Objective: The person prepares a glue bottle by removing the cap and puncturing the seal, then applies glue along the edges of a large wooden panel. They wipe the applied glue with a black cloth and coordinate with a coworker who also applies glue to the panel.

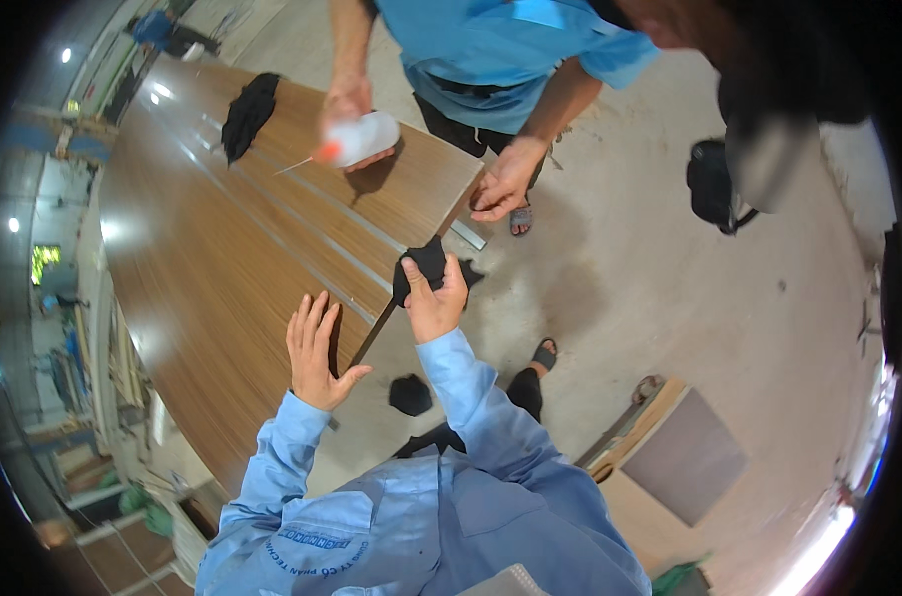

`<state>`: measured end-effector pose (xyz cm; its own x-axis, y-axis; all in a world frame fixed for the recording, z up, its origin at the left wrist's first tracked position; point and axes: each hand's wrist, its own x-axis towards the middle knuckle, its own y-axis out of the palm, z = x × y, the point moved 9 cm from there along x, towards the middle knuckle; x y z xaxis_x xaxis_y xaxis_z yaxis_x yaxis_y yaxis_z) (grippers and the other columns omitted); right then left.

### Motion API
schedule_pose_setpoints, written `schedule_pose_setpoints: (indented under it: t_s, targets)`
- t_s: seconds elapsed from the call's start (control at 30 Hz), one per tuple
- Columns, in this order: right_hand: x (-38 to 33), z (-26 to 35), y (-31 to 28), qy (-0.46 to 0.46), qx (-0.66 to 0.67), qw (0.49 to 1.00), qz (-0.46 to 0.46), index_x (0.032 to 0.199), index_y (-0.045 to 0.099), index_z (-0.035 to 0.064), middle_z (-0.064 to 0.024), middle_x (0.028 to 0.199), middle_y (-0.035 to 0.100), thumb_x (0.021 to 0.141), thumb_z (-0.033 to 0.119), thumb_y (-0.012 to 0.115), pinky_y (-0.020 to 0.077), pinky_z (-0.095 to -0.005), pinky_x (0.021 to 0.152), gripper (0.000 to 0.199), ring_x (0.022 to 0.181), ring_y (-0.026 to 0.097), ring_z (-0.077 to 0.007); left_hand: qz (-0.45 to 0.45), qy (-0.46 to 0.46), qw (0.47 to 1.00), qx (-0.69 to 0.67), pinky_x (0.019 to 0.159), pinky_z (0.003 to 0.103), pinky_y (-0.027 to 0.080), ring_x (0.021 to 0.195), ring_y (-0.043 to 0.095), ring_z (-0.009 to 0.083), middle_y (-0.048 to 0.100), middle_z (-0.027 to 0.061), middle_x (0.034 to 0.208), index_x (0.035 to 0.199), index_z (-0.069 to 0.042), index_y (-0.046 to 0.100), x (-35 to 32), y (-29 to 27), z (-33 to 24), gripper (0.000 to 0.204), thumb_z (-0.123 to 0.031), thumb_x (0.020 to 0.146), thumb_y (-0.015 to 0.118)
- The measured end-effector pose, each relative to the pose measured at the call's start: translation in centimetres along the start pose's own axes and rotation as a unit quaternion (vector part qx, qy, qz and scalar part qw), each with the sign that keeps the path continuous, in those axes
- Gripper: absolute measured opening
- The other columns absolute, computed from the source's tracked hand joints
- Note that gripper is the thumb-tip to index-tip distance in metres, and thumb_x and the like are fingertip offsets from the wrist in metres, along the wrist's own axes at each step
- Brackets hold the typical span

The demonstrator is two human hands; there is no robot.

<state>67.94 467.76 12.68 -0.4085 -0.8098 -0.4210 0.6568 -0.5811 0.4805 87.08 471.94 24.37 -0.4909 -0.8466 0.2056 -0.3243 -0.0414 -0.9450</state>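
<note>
From where I stood, the person in the light blue shirt [391,526] had the right hand [437,306] at the near edge of a wood-grain panel [203,298], its grip closed on a black cloth [423,266] — thumb pressed over it on top. The cloth lay across that edge, next to where the pale strips [376,276] in the panel's face ran out, and part of it stuck out beyond the panel. The left hand [317,358] was open by the same edge, fingers spread over the wood, thumb pointing toward the right hand; I could not tell how firmly it pressed.

Across the panel, near its right corner, stood a co-worker in a brighter blue shirt [471,45]. One of the co-worker's hands [347,97] held a white bottle [371,137] with a red cap and a thin nozzle, tilted above the surface; the other hand [508,177] was right beside that corner.

A crumpled dark cloth [250,114] lay near the far edge — and on the floor [610,328], well apart from the panel, was a grey-faced board [684,457]
</note>
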Motion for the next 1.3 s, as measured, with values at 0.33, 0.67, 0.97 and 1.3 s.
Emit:
schedule_pose_setpoints:
  t_s: [0.33,0.67,0.97,1.3]
  targets:
    - [1.2,0.8,0.3,-0.015,0.014,0.997,0.076,0.105,0.06,0.0027,-0.0035,0.079,0.063,0.087,0.025,0.082,0.0419,-0.0266,0.041,0.036,0.049,0.051,-0.0083,0.033,0.002,0.999,0.037,0.12,0.053,0.022,0.148,0.033,0.0399,0.04,0.019,0.157,0.148,-0.003,0.046,0.5,0.9,-0.3,0.076,-0.04,0.087,0.071]
    - [5.7,-3.0,-0.4,0.111,0.233,0.961,0.098,0.103,0.06,0.0086,0.0026,0.079,0.057,0.087,0.035,0.083,0.0322,-0.0214,0.04,0.039,0.048,0.042,-0.0061,0.023,0.004,0.999,0.024,0.119,0.053,0.024,0.147,0.035,0.0395,0.042,0.0194,0.156,0.146,-0.002,0.049,0.9,0.3,-0.5,0.075,-0.038,0.085,0.073]
    - [5.7,-1.1,-0.7,0.096,0.216,0.963,0.127,0.112,0.059,0.0087,0.0029,0.083,0.057,0.085,0.034,0.085,0.0365,-0.0228,0.043,0.045,0.054,0.045,-0.0059,0.031,-0.002,0.999,0.039,0.119,0.055,0.023,0.148,0.032,0.0399,0.039,0.0195,0.158,0.148,-0.002,0.045,0.7,0.6,-0.5,0.074,-0.034,0.086,0.071]
    - [6.2,0.2,-1.0,0.035,0.207,0.971,0.114,0.116,0.059,0.009,0.0012,0.083,0.059,0.084,0.028,0.086,0.0379,-0.0234,0.043,0.047,0.053,0.046,-0.0066,0.039,-0.019,0.999,0.03,0.12,0.055,0.021,0.15,0.029,0.0393,0.036,0.0187,0.16,0.149,-0.003,0.043,0.3,0.9,-0.2,0.076,-0.035,0.087,0.071]
